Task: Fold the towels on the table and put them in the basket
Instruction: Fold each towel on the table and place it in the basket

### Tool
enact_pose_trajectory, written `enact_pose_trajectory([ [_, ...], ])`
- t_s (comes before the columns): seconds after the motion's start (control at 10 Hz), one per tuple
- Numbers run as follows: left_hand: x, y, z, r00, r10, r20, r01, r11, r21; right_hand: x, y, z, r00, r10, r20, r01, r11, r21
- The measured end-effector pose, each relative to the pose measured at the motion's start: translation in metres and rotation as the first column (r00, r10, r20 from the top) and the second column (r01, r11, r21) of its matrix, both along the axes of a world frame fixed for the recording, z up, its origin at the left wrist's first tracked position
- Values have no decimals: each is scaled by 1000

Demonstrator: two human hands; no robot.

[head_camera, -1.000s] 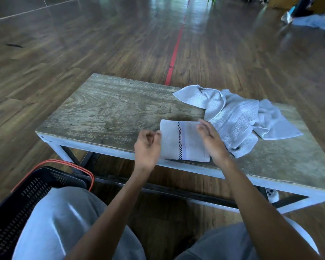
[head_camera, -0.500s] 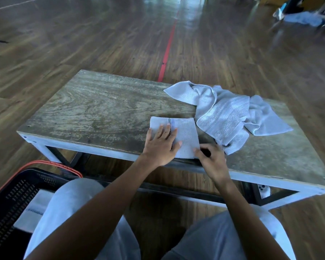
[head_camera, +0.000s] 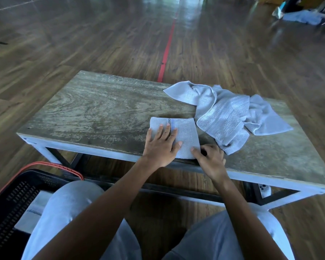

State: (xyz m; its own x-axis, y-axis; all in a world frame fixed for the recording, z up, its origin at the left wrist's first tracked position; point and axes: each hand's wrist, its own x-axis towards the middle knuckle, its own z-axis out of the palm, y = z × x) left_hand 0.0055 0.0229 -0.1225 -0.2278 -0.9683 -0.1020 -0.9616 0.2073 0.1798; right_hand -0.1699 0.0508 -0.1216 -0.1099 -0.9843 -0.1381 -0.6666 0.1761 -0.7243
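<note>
A large open hall is indicated; a broad, glossy wood-plank floor [head_camera: 101,44] is crossed by a painted red line [head_camera: 167,45]; a low table [head_camera: 101,109] is set upon it.

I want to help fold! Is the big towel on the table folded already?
No, the big towel lies crumpled on the table, beside the small folded towel under the left hand.

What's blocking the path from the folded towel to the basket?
Nothing on the table does: the folded towel lies at the near edge under the left hand, and the basket sits lower, to the left. The person's left leg covers part of its opening in this view.
</note>
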Motion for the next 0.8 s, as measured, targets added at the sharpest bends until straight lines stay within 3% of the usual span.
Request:
enact_pose_trajectory([
  [0.2, 1, -1, -1, 1000, 24, 4, -24, 1000, -9, 2, -8, 10, 1000, -25, -14, 26, 997, 72],
  [0.3, 2, -2, 0, 999, 37, -16, -37, 999, 28, 0, -5, 8, 994, -23, -109, 24, 1000, 5],
  [0.4, 1, -3, 0, 999, 36, -19, -36, 999, 35, -3, -1, 7, 997, 18, -75, -17, 1000, 2],
  [0.6, 0, -3, 0, 998, 55, -6, -55, 998, 30, -1, -4, 4, 969, 62, -239, -64, 998, 0],
  [0.8, 1, -3, -1, 998, 51, -29, -50, 998, 34, 4, -7, 4, 980, 3, -201, -3, 1000, 2],
])
